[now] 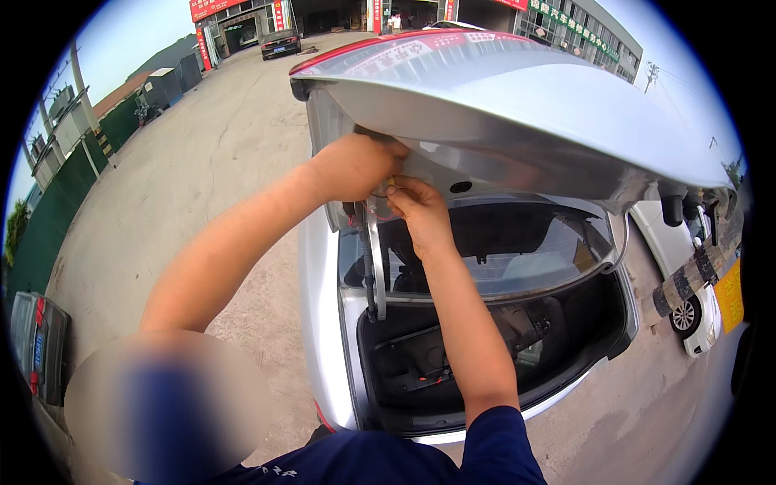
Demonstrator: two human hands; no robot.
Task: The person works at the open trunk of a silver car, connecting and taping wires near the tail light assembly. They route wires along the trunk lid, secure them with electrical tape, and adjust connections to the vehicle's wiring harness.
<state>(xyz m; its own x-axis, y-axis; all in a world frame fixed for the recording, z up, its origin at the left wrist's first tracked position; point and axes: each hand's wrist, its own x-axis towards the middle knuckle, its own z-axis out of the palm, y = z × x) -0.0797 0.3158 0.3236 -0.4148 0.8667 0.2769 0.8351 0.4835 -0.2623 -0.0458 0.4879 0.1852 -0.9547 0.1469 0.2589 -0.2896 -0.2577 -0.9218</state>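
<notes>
A silver car's trunk lid [525, 105] stands raised, its bare metal underside facing me. My left hand [356, 167] is curled at a dark opening near the lid's left end; its fingertips are hidden there. Just beside it, my right hand [422, 212] pinches a small yellowish piece [391, 183], too small to name. Thin red wires [383, 212] hang near both hands. Below them runs the lid's metal hinge arm [375, 263], with a dark cable or strut alongside.
Beneath the lid lies the open trunk [404, 384], with dark lining and black trim inside. The rear window [501, 250] is behind it. A white car [687, 299] and striped post [687, 279] stand right. Dark cars [280, 44] are parked far off and at left.
</notes>
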